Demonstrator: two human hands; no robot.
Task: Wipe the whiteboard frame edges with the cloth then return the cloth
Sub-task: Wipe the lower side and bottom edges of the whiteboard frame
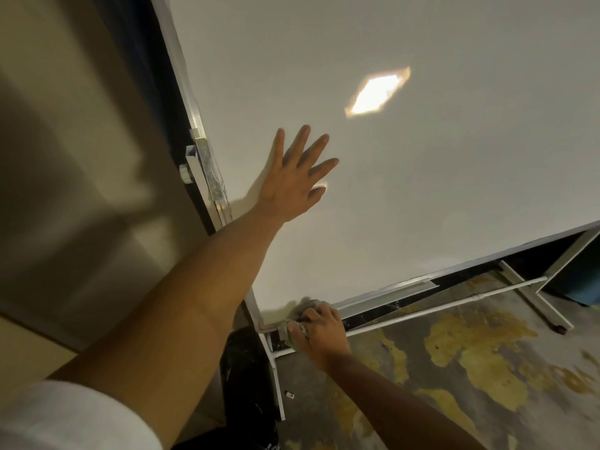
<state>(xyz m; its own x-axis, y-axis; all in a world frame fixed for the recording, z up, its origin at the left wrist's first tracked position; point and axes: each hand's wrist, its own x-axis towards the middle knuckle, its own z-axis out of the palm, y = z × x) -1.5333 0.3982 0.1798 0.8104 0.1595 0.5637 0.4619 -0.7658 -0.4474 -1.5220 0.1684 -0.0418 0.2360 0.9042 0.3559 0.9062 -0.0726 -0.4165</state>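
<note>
A large whiteboard (422,173) on a wheeled stand fills the upper right, with a thin metal frame (467,253) around it. My left hand (292,180) rests flat on the board surface near the left edge, fingers spread. My right hand (319,329) is closed on a grey cloth (303,308) and presses it against the bottom frame at the lower left corner. Most of the cloth is hidden under my fingers.
A narrow marker tray (389,292) runs along the bottom edge to the right of the cloth. The white stand legs and crossbar (454,302) sit below on a stained grey and yellow floor (470,368). A beige wall (65,157) stands at left.
</note>
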